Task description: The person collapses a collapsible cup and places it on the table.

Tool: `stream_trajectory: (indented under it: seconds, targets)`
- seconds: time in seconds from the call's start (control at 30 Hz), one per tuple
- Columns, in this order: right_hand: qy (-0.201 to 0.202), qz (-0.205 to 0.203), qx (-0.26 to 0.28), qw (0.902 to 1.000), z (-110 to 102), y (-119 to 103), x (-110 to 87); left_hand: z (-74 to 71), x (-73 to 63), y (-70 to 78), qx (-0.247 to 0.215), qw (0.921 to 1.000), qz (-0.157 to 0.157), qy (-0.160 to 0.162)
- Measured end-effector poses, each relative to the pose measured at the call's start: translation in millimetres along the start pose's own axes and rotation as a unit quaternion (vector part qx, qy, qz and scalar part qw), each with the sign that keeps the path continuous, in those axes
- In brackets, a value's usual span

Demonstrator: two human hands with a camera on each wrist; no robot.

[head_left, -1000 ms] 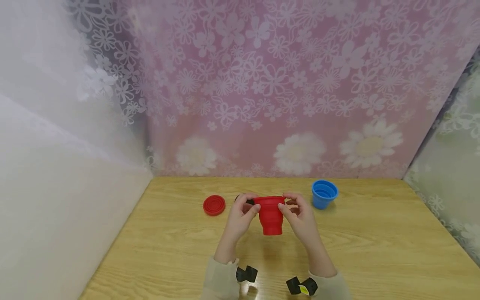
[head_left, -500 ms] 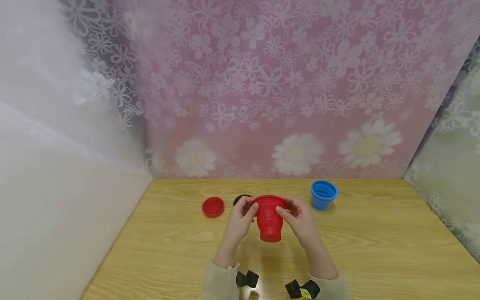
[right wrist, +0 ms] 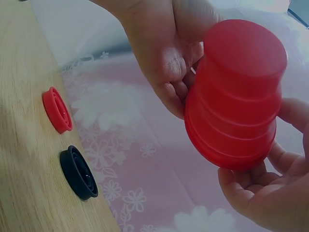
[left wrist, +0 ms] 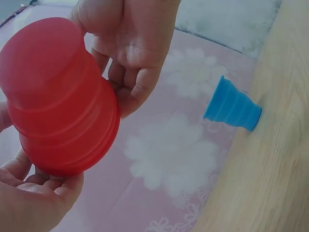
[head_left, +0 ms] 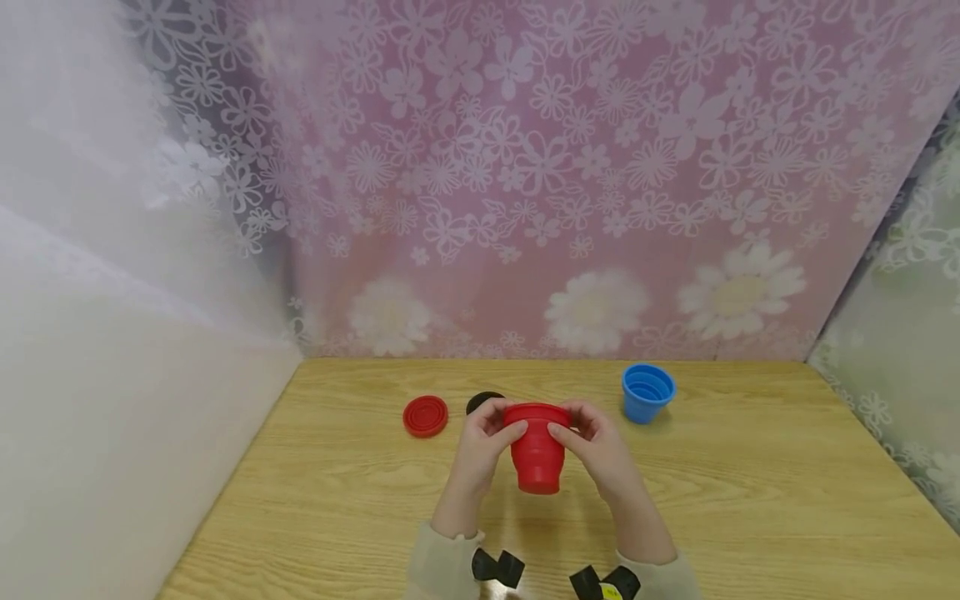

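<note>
A red collapsible cup (head_left: 538, 454), extended to its stepped height, is held up over the table between both hands, its base tipped toward me in the head view. My left hand (head_left: 477, 450) grips the rim on the left, thumb on the front wall and fingers behind. On the opposite side my right hand (head_left: 603, 450) holds it the same way. Both wrist views show the red cup (left wrist: 63, 96) from its base end, with fingers curled under its wide rim. The inside of the cup is hidden.
A blue collapsible cup (head_left: 647, 393) stands extended at the back right of the wooden table (head_left: 337, 500). A flattened red cup (head_left: 425, 416) lies at the back left. Beside it is a flattened black cup (right wrist: 78, 172), partly hidden behind my left hand in the head view.
Both hands have lowered the red cup slightly toward me, and its base has tipped more into view. My thumbs have slid inward on its wall. The other cups have stayed put.
</note>
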State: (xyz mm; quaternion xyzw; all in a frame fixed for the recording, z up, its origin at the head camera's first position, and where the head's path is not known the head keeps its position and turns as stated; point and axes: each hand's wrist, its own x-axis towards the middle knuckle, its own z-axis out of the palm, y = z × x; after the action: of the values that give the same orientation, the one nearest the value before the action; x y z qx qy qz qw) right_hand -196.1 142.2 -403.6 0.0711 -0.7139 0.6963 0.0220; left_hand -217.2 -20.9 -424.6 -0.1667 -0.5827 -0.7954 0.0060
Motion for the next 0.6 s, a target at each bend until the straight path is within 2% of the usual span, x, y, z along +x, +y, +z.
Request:
stream_trajectory:
  seconds: [0.17,0.43,0.6]
  targets:
    - [-0.008,0.006,-0.016,0.9998,1,0,-0.1,-0.2,1.2,0.4,-0.008,0.9998,-0.017,0.001]
    - [-0.006,0.001,-0.037,0.9993,1,2,1.7,8.0,-3.2,16.7,0.006,0.9998,-0.021,0.000]
    - [0.002,0.004,-0.056,0.9984,2,4,1.7,4.6,-0.6,6.0,0.008,0.9996,-0.024,0.006]
